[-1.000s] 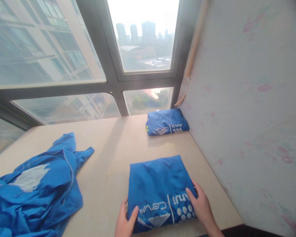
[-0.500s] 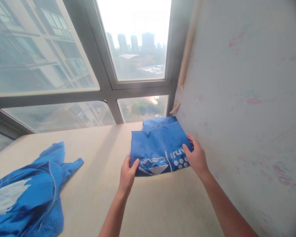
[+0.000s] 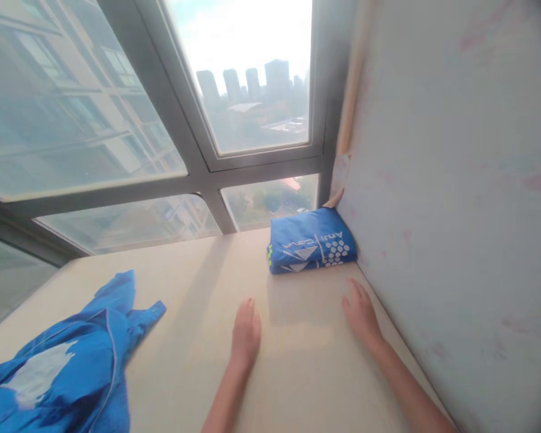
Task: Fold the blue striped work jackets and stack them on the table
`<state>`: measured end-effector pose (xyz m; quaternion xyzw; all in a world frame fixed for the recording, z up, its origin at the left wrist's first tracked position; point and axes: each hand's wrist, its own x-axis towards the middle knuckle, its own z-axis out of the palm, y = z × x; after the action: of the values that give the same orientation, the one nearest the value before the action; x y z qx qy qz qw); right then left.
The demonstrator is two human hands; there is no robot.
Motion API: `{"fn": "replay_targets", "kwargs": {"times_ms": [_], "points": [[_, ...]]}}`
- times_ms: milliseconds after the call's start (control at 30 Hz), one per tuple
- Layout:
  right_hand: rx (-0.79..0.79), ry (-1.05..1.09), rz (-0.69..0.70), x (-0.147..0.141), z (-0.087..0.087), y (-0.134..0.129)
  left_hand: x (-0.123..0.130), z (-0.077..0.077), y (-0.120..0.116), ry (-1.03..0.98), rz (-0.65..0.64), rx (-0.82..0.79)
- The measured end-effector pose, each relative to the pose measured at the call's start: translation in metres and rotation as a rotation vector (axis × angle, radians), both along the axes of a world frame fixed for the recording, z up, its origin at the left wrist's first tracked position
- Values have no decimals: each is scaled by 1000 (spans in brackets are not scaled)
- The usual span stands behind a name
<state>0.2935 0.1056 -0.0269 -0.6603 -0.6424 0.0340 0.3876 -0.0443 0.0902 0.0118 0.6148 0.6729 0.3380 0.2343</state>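
Note:
A folded blue garment (image 3: 313, 240) with white lettering and dots lies at the back right of the pale surface, close against the wall. My left hand (image 3: 247, 328) is in front of it and to its left, holding nothing, its fingers slightly blurred. Nearer the wall, my right hand (image 3: 362, 310) is just in front of the garment's right end, empty, with thumb and fingers apart. Neither hand touches the cloth. A second blue garment (image 3: 81, 361), crumpled and with a white patch, is spread at the left.
The pale wooden surface (image 3: 189, 361) runs back to a grey window frame (image 3: 261, 171). A patterned wall (image 3: 455, 210) rises along the right side. A piece of peeling wallpaper (image 3: 340, 174) hangs in the corner above the folded garment.
Both hands have let go of the folded garment and drawn back from it. The garment now rests farther back by the wall as a smaller, compact bundle. The view has shifted slightly.

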Motion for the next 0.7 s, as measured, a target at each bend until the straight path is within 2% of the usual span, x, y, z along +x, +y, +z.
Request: {"fn": "replay_targets", "kwargs": {"times_ms": [67,100,167,267,333,367,433,567,633,700], "points": [[-59,-78,32,-7,-31,-42,-19,-21,-52,276,-117,63],[-77,-119,42,-9,-39,-57,-25,-27,-75,388,-162,81],[-96,-196,44,-9,-46,-74,-34,-32,-111,510,-214,85],[-100,-254,38,-6,-43,-76,-51,-22,-138,536,-321,69],[-96,-256,58,-3,-42,-72,-74,-7,-147,541,-360,30],[-91,-250,70,-2,-42,-71,-90,3,-150,567,-337,-5],[-74,-236,89,2,-45,-70,-132,26,-159,680,-164,-84],[-32,-243,102,8,-54,-70,-233,82,-186,909,480,-93],[-4,-264,96,10,-60,-69,-276,105,-204,823,730,-116],[20,-286,97,10,-64,-68,-302,116,-222,575,857,-173]]}}
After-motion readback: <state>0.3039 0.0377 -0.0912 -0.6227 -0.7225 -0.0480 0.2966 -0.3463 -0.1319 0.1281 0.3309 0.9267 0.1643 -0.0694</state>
